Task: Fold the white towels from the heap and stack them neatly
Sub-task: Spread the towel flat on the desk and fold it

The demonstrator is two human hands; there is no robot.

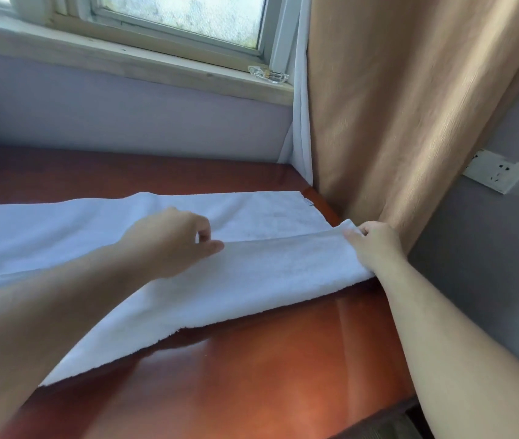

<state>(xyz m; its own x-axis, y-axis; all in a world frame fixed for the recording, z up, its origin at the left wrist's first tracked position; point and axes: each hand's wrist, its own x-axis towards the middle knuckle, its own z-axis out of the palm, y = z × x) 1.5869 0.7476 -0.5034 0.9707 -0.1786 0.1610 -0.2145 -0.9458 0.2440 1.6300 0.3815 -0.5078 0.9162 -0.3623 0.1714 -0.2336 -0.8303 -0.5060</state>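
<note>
Head view: towel [267, 274] lies spread left to right across table [283, 359], its near layer lifted over the far layer. Left hand [169, 239], fingers curled, pinches the raised edge mid-towel. Right hand [375, 245] pinches that edge's right corner, just beside curtain [410, 122].

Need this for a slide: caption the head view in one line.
Folding a white towel lengthwise on a wooden table, left hand and right hand pinching its raised edge.

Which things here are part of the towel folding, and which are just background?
In use: white towel; left hand and right hand, both pinching its folded edge; wooden table.
Just there: curtain, window, wall socket, clear object on the windowsill.
</note>
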